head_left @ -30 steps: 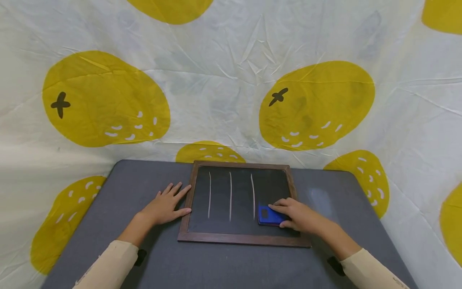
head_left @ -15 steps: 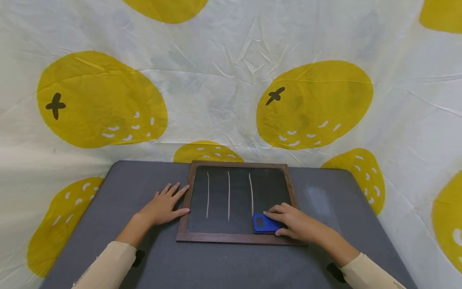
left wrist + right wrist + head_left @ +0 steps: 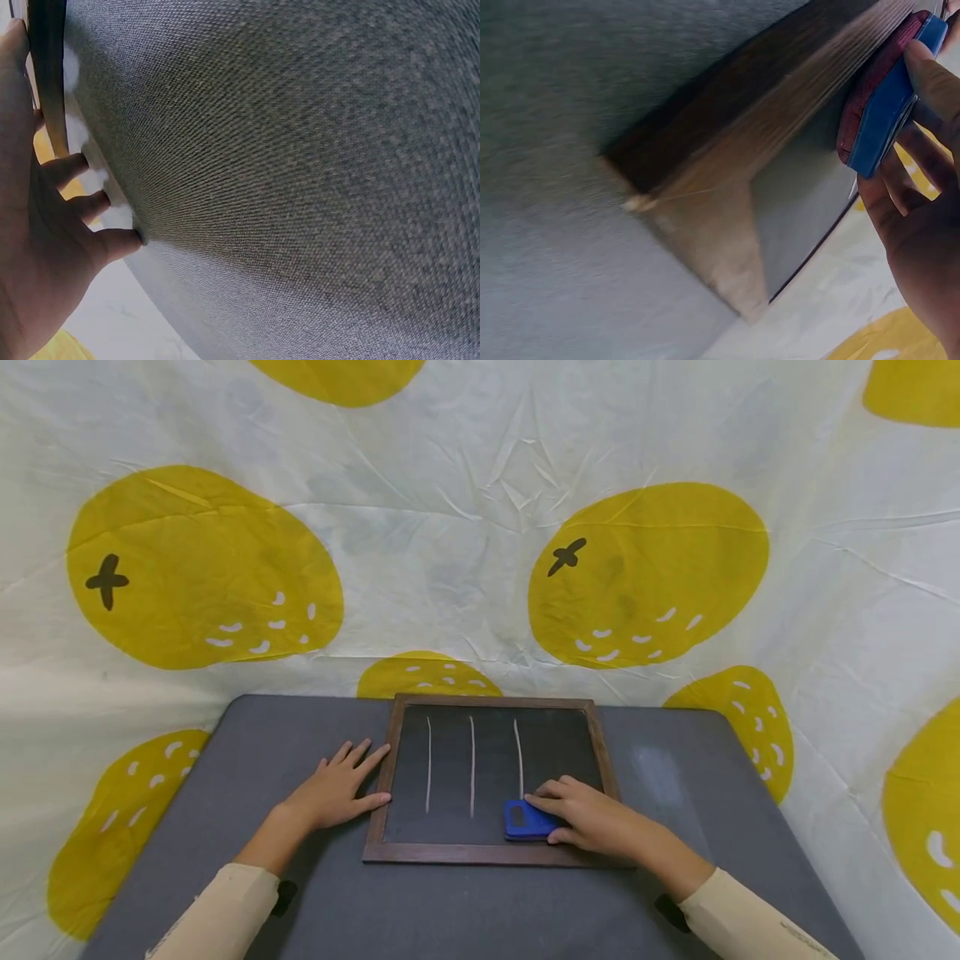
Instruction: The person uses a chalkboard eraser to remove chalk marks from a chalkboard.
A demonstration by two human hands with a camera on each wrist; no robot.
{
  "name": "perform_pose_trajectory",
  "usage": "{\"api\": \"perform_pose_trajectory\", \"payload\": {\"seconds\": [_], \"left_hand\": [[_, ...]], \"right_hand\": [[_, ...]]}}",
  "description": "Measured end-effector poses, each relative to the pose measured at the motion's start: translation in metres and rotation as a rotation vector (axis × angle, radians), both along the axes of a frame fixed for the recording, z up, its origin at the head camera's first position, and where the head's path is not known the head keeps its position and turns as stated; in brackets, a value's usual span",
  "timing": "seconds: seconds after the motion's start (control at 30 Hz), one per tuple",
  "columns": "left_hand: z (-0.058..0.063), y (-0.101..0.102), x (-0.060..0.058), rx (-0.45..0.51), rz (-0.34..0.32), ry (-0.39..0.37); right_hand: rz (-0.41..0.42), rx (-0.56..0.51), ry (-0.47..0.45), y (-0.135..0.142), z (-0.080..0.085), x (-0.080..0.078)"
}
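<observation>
A chalkboard [image 3: 442, 768] in a brown wooden frame lies on the table, with three upright chalk lines drawn on it. My right hand [image 3: 588, 814] grips a blue eraser [image 3: 525, 820] on the board's lower right part, at the foot of the rightmost chalk line [image 3: 518, 756]. In the right wrist view the eraser [image 3: 889, 101] shows a dark red pad beneath its blue body, between thumb and fingers. My left hand [image 3: 333, 789] lies with spread fingers at the left side of the frame; its thumb and index fingertip touch the wood.
The grey cloth-covered table [image 3: 450, 910] extends around the board on all sides. Behind it hangs a white sheet [image 3: 420, 568] printed with large yellow fruit shapes. A pale smudge [image 3: 656, 768] marks the tabletop right of the board.
My right hand has slid the eraser left and slightly toward me, onto the lower end of the rightmost chalk line. My left hand stays at the frame.
</observation>
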State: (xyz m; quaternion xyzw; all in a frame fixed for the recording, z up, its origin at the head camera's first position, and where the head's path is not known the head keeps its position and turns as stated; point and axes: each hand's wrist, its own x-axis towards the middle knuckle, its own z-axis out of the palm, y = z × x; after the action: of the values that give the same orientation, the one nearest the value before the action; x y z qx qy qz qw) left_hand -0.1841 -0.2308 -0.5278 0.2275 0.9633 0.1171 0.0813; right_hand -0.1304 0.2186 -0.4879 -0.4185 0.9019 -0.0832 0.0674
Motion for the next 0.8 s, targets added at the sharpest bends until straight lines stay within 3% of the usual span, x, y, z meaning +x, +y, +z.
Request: {"api": "perform_pose_trajectory", "payload": {"seconds": [0.23,0.43,0.8], "left_hand": [[0.0,0.0,0.001,0.0,0.001,0.007],[0.002,0.0,0.003,0.007,-0.008,-0.004],[0.002,0.0,0.002,0.003,-0.007,0.007]], "right_hand": [[0.023,0.013,0.05,-0.017,0.003,-0.013],[-0.002,0.04,0.062,-0.026,-0.001,-0.025],[-0.104,0.014,0.011,-0.038,-0.002,-0.072]]}}
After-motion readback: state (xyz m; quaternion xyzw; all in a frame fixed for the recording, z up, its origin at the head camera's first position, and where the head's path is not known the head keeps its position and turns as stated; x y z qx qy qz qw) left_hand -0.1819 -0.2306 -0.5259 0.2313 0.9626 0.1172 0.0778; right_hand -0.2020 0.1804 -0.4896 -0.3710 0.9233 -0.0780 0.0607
